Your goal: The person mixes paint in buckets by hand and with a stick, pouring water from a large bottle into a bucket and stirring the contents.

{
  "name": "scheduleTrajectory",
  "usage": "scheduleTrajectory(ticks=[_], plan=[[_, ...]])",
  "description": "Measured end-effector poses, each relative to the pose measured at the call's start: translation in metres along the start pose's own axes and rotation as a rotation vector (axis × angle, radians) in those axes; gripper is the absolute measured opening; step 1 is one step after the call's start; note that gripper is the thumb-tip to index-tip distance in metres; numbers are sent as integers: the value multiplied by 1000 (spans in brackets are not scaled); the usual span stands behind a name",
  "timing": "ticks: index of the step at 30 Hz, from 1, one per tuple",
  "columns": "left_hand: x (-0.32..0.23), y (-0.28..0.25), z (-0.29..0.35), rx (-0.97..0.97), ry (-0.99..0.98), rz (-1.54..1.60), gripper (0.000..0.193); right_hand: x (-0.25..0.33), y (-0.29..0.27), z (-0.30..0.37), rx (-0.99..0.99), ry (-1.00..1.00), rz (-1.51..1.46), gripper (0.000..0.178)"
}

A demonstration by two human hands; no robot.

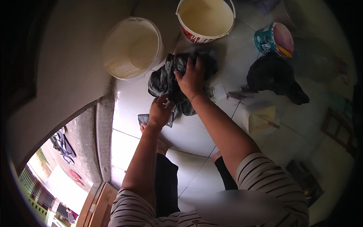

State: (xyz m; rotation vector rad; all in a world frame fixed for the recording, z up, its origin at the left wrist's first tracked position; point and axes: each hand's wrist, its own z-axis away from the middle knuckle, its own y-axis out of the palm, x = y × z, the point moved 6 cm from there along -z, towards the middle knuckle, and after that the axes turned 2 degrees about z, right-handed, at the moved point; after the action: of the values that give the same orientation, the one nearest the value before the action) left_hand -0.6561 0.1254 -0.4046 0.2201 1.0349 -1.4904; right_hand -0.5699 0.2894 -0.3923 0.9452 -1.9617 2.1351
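Black plastic bag (pixel 160 80), crumpled, lies on the white tiled floor (pixel 193 162) b/w the two buckets & the person's legs; its far R part is dark & blurry, outline hard to read, & the hands cover some of the middle.

R hand (pixel 192 78) is on top of the bag, fingers spread, tips toward the far side; palm hidden. L hand (pixel 160 109) is at the bag's near L side, fingers bent in toward it; thumb mostly out of sight, so can't tell if they pinch the plastic. Small whitish bit shows at these fingers, can't tell what. A flat dark flap sticks out near the L wrist, partly behind it.

Far L: translucent plastic bucket (pixel 124 39), inside streaked, cream-coloured. Far middle: white bucket w/ handle (pixel 190 34), cut off by top edge. Far R: teal tub (pixel 264 41), pinkish inside, orange item at its rim; second black bag (pixel 268 73) just nearer, contents n/a to view. Clear bottle-like container (pixel 315 60) beyond is v. dim. R of the R forearm: pale squarish container (pixel 255 120) w/ a stick, blurred.
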Motion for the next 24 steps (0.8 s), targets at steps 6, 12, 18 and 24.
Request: scheduleTrajectory(ticks=[6, 12, 18, 24], plan=[[1, 16, 43, 127, 11, -67, 41, -5, 56, 19, 169, 1, 225, 88], [-6, -45, 130, 322, -261, -65, 26, 17, 76, 50, 542, 42, 347, 64], [-66, -49, 205, 375, -140, 57, 22, 31, 103, 100, 899, -16, 221, 54], [-131, -16, 259, 584, -641, 869, 23, -50, 117, 91, 1055, 104, -401, 55]])
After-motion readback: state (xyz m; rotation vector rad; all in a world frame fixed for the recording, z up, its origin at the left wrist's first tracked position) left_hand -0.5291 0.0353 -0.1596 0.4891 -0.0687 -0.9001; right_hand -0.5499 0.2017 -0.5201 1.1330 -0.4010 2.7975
